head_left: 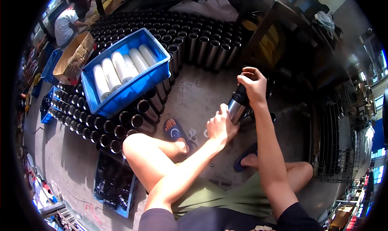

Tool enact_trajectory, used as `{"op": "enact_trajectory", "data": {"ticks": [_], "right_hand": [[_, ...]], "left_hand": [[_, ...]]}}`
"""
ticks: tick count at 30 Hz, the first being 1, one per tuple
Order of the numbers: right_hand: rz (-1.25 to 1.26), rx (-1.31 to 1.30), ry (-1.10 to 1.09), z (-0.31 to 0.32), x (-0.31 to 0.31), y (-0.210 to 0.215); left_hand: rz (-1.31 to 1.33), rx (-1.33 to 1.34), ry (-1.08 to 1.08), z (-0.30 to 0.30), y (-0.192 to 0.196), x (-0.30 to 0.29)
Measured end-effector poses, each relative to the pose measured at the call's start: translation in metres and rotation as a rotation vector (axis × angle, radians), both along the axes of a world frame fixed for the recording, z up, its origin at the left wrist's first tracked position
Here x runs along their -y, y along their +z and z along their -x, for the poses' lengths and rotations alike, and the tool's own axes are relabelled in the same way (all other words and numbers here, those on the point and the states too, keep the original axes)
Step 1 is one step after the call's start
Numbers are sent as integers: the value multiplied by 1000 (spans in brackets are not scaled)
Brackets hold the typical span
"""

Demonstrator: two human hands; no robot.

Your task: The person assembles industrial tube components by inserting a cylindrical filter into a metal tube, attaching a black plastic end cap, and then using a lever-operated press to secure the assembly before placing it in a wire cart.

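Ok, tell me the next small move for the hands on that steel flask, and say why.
Probably a further twist of the black cap with the right hand. That hand wraps over the cap at the top of the steel flask, while the left hand grips the body lower down, steadying it. The flask is tilted and off the floor; whether the cap is fully seated cannot be told.
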State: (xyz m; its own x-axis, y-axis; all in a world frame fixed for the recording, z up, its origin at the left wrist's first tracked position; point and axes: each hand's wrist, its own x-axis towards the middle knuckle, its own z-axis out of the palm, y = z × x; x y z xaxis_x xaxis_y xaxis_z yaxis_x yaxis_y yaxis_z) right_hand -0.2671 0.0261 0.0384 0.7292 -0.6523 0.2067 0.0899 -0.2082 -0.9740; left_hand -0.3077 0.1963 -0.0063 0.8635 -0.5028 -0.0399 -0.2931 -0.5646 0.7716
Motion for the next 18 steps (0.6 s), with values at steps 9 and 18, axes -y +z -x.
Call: {"op": "enact_trajectory", "data": {"ticks": [9,18], "right_hand": [[436,-82,-134,-31,-29,-136],[767,-739,-68,-53,43,-144]], "left_hand": [[-433,463,-436,44,-56,-7],[-788,683,-1290,139,-70,-30]]}}
